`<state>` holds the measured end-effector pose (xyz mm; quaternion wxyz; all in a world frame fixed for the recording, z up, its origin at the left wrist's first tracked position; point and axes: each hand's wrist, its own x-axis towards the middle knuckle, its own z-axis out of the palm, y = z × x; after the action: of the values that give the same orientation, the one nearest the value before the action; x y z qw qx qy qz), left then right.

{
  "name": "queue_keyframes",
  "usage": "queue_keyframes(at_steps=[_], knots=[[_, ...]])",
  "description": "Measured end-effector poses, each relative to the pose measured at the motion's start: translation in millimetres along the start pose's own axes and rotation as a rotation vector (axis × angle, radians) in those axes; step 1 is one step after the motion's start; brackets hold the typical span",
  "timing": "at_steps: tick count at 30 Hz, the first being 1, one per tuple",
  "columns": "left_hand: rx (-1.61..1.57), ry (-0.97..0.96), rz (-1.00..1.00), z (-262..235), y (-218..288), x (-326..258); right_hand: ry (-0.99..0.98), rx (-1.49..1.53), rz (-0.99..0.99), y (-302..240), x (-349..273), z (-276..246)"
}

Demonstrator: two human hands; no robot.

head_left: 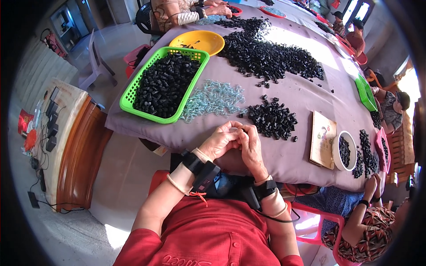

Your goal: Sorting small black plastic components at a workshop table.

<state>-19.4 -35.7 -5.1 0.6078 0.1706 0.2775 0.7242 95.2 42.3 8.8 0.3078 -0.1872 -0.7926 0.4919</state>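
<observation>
My left hand (221, 140) and my right hand (252, 148) meet at the table's near edge, fingers pinched together. Whatever small piece they hold is hidden by the fingers. Just beyond them lies a pile of small black caps (273, 117). To its left spreads a heap of clear, bluish spring-like pieces (215, 99). A green plastic basket (125, 101) full of black pieces stands farther left, beside that heap. Behind the basket is a yellow bowl (208, 43) with a few dark bits in it. A much larger heap of black caps (275, 53) covers the table's middle.
A notebook (323, 137) and a white bowl (352, 166) of dark pieces lie at the right. Several people sit round the cloth-covered table (293, 166); one person's hands (224, 10) work at the far left. A wooden cabinet (79, 155) with cables stands at my left.
</observation>
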Motion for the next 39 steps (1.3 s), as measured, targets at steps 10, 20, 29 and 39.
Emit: queue_keyframes(at_steps=[10,20,29,39], knots=[[0.027,0.005,0.001,-2.9,-4.2,2.1,0.044,-0.055,-0.072,-5.2,1.0,-0.3],[-0.020,0.108,0.081,4.4,-8.2,-0.4,0.200,0.370,0.183,7.9,-4.7,5.1],[0.041,0.072,0.052,2.8,-6.0,-1.9,0.110,0.441,0.148,-0.9,-3.7,4.0],[0.055,0.126,-0.017,5.1,-0.1,-4.5,0.007,0.241,0.031,-6.0,0.6,-6.1]])
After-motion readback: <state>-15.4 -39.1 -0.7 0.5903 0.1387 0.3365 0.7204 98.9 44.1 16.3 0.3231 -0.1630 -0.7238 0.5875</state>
